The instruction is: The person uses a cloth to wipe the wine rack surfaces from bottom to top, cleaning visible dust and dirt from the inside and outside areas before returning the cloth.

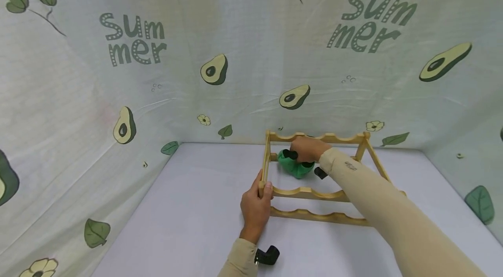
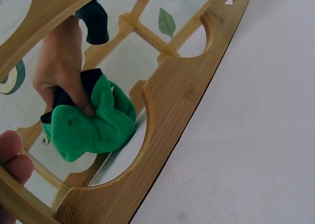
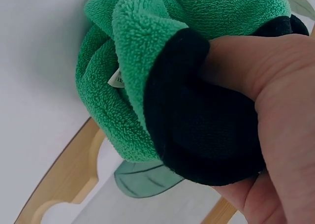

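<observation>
A light wooden rack with scalloped rails [image 1: 304,192], much like a wine rack, stands on the white table. My left hand [image 1: 256,207] grips its front left corner post, and those fingertips [image 2: 18,167] show at the edge of the left wrist view. Inside the frame, near the back left, my right hand [image 1: 308,149] holds a bunched green terry cloth [image 1: 292,167] with black trim. Thumb and fingers pinch the black edge [image 3: 206,130] in the right wrist view. The cloth's folds hang below the hand, close to a lower rail; a small white tag [image 3: 116,79] pokes out.
The white table [image 1: 184,216] extends left and in front of the rack. A printed fabric sheet [image 1: 243,28] with avocados and leaves hangs behind and at the sides. My right sleeve [image 1: 377,198] passes over the rack's front right part. Black camera mounts [image 1: 269,255] sit at both wrists.
</observation>
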`<state>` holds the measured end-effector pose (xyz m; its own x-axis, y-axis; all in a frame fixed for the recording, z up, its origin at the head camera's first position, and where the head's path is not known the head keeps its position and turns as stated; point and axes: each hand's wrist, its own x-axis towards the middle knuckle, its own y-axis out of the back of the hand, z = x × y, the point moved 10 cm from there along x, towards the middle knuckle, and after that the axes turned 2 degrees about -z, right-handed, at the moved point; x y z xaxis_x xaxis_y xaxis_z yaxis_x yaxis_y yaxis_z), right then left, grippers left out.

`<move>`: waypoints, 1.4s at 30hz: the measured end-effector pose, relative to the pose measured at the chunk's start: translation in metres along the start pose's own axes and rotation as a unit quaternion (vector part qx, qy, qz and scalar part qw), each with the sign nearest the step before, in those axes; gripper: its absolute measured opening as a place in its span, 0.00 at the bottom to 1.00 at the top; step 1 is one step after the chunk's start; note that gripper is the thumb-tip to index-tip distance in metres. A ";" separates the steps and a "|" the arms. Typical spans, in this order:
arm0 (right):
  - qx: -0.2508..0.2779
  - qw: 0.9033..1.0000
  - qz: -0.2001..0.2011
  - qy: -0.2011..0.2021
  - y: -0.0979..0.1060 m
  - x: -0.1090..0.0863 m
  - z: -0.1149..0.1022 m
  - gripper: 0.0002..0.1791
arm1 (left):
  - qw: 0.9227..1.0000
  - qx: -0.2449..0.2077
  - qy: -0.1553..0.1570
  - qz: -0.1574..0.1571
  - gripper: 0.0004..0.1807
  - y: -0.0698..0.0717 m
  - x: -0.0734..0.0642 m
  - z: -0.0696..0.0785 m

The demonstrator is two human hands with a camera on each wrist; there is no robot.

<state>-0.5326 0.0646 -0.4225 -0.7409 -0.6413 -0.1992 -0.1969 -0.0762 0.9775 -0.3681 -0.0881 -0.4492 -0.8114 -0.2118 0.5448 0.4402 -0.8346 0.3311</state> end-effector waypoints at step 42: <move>0.008 0.996 -0.030 -0.083 -0.015 -0.059 0.063 0.05 | 1.000 -0.004 -0.007 0.001 0.26 -0.001 -0.003 0.000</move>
<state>-0.5262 0.1513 -0.4303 -0.8236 -0.5007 -0.2664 -0.2520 -0.0978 0.9628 -0.3660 -0.0870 -0.4514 -0.8050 -0.2065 0.5561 0.4385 -0.8385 0.3235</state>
